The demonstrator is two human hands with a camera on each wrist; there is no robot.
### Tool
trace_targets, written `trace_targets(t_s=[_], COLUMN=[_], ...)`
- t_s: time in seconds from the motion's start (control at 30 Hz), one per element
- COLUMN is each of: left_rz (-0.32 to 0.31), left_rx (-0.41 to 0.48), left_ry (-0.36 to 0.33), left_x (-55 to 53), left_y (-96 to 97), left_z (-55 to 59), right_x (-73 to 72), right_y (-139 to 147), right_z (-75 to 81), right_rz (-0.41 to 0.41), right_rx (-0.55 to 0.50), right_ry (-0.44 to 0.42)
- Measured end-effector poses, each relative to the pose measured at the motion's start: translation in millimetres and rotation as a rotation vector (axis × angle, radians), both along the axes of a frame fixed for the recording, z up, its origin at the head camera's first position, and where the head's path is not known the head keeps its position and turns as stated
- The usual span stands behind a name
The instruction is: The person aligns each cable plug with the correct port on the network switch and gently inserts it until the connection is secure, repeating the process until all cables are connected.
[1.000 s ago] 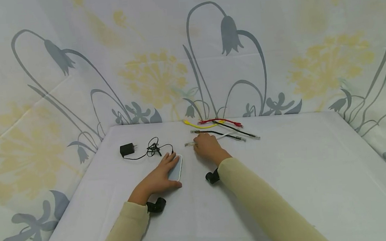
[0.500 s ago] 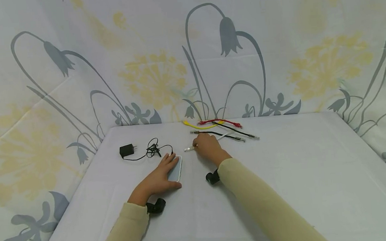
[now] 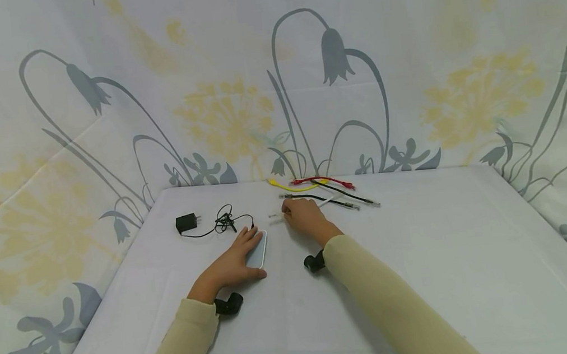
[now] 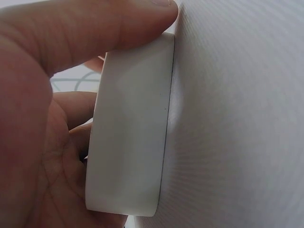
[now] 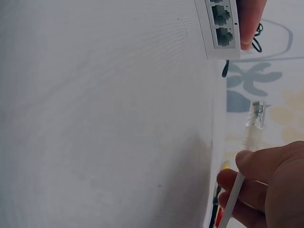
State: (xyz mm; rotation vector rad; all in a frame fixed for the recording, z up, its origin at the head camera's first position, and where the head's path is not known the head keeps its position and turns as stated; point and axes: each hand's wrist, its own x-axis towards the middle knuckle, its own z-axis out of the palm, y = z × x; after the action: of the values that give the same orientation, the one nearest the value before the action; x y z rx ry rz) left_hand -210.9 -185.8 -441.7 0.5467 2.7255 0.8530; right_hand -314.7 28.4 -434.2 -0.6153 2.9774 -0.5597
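My left hand [image 3: 230, 263] holds a small white network switch [image 4: 128, 128] on the table, thumb along its near end and fingers at the far end. The switch's row of Ethernet ports [image 5: 222, 37] faces right, towards the other hand. Between thumb and fingers, my right hand [image 3: 307, 217] pinches a white Ethernet cable [image 5: 232, 199] just behind its clear plug [image 5: 257, 114]. That plug points left, a short gap away from the switch. The cable's far part runs out behind the right hand, over a black cable.
A black power adapter [image 3: 186, 223] lies at left, its tangled cord [image 3: 225, 221] leading to the switch. Behind the right hand are a yellow cable [image 3: 289, 187], a red cable [image 3: 324, 179] and two black cables [image 3: 342, 188]. A patterned cloth [image 3: 228, 120] rises behind the table.
The plug has turned in the right fingers and looks thinner and fainter from above now. The left hand and the switch stay in place; the head view has tilted slightly.
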Motion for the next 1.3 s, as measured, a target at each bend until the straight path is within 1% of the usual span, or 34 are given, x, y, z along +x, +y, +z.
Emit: trace_targets(t_s=[0.23,0.53,0.77,0.93,1.07,1.3], left_rz=[0.004,0.006,0.002,0.004,0.004,0.003], left_rx=[0.004,0.001,0.004,0.008,0.006,-0.002], left_ry=[-0.001,-0.007,-0.005,-0.011,-0.014,-0.009], left_x=[0.9,1.2,0.4,0.7,0.1,-0.8], left_y=[0.2,0.8,0.6,0.4,-0.1,-0.8], left_z=[0.9,2.8,0.9,1.9,0.9,0.0], right_x=[2.1,3.3,7.7,14.0,21.2,35.6], right_y=[3.2,7.5,7.6,5.4,2.4,-1.5], right_z=[1.6,7.5,9.5,10.9,15.2,21.6], right_rz=[0.028,0.089,0.108,0.128,0.148,0.199], right_rx=[-0.057,-0.148,-0.203,-0.236,-0.257,-0.261], right_ry=[0.038,0.041,0.044,0.065,0.068,0.046])
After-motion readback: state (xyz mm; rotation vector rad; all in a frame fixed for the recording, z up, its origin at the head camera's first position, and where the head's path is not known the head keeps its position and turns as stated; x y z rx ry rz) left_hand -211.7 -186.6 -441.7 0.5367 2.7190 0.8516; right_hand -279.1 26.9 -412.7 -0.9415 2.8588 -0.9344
